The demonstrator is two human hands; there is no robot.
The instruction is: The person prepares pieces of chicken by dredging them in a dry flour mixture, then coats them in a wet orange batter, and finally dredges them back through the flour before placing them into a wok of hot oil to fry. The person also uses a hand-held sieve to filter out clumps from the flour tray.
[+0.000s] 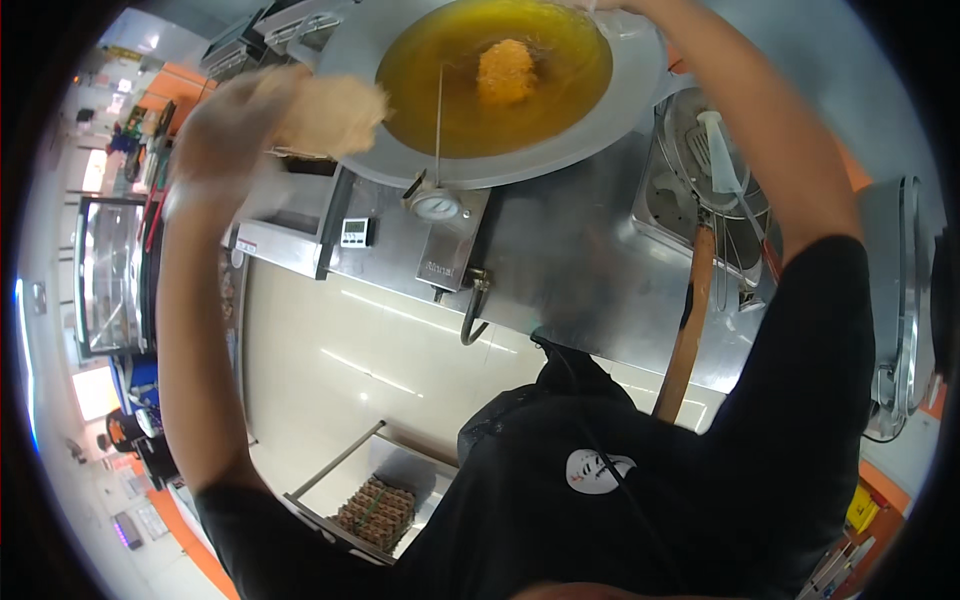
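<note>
A wide grey wok (345, 40) holds yellow oil, in which an orange-brown breaded cutlet (507, 72) floats. My left hand (222, 125), smeared by motion and seemingly in a clear plastic glove, is closed on a pale breaded cutlet (332, 115) at the wok's left rim. At the top edge of the picture, my right hand (608, 8) is over the wok's far right side, also in a clear glove. Most of its fingers are cut off by the picture's edge. A dial thermometer (437, 205) sits at the near rim, its thin stem reaching over the oil.
A small digital timer (355, 232) stands on the steel counter (570, 240). At the right lie a round strainer with a long wooden handle (690, 330) and a slotted turner (718, 150). Stacked egg trays (375, 515) sit low on a rack, and a hose (474, 315) hangs by the burner.
</note>
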